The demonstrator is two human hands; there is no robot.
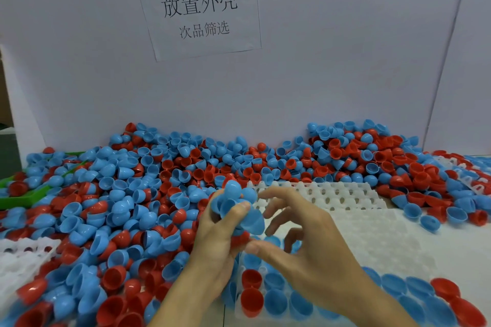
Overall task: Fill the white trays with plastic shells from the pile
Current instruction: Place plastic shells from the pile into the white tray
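Observation:
A big pile of red and blue plastic shells [148, 194] covers the table's left and back. In front of me lies a white tray [382, 244], its near rows filled with blue and red shells [276, 300], its far cells bare. My left hand [215, 244] grips a bunch of shells [233, 204], mostly blue with a red one below, above the tray's left edge. My right hand [305, 241] hovers right beside the bunch with fingers spread and loosely curled, holding nothing I can see.
A second white tray [345, 194] lies behind the first, against the pile. Another white tray [18, 260] sits at the left edge, partly buried. A green bin [24, 196] stands at far left. A white wall with a paper sign [199, 8] backs the table.

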